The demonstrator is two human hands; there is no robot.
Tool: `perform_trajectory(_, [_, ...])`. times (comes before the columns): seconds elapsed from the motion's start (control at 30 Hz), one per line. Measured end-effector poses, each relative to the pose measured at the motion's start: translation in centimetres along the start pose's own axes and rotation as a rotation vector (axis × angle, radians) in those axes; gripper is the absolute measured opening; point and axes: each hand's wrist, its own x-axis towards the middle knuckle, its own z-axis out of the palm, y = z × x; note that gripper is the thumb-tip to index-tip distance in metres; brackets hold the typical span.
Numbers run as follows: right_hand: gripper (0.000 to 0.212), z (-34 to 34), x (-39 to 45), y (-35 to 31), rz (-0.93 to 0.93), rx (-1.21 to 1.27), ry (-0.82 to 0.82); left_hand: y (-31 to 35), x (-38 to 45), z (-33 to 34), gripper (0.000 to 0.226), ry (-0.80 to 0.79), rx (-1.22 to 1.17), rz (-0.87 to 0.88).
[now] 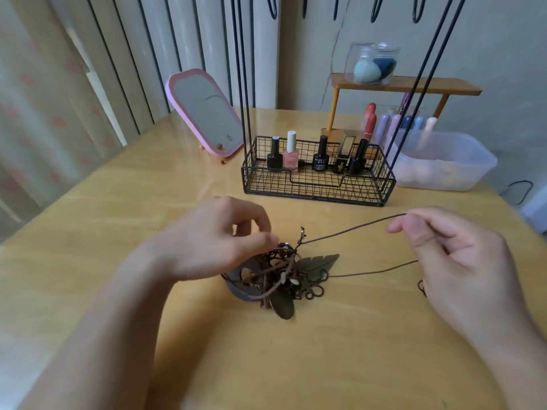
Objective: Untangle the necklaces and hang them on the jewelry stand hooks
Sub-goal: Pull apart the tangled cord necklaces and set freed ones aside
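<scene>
A tangled heap of brown cord necklaces with dark leaf-shaped pendants lies on the wooden table. My left hand pinches cords at the top of the heap. My right hand pinches one brown cord drawn out to the right; a second strand runs from the heap under that hand. The black wire jewelry stand stands behind the heap. Its thin rods rise to the hooks at the top edge of the view.
Several nail polish bottles stand in the stand's basket base. A pink-framed mirror leans at the back left. At the back right are a clear plastic tub, a small wooden shelf with a jar of makeup sponges, and upright lipsticks.
</scene>
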Motion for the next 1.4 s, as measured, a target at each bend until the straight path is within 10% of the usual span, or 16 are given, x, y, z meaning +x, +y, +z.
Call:
perform_trajectory(0.47, [0.034, -0.6, 0.0, -0.3, -0.097, 0.391, 0.128, 1.4, 0.8, 2.2, 0.004, -0.12, -0.216, 0.21])
perform_trajectory(0.67, [0.052, -1.6, 0.1, 1.5, -0.28, 0.519, -0.266, 1.2, 1.1, 2.4, 0.014, 0.078, -0.466, 0.192])
perform_trajectory(0.8, [0.073, -1.2, 0.2, 2.0, -0.24, 0.144, -0.373, 1.5, 0.9, 2.5, 0.014, 0.193, -0.367, 0.224])
perform_trajectory(1.03, [0.022, 1.4, -0.5, 0.2, -0.335, -0.104, 0.127, 2.4, 0.6, 2.8, 0.012, 0.183, -0.175, 0.314])
perform_trajectory(1.4, [0.022, 4.5, -1.3, -1.2, -0.273, -0.053, 0.003, 3.5, 0.5, 3.4, 0.022, 0.191, -0.103, 0.38])
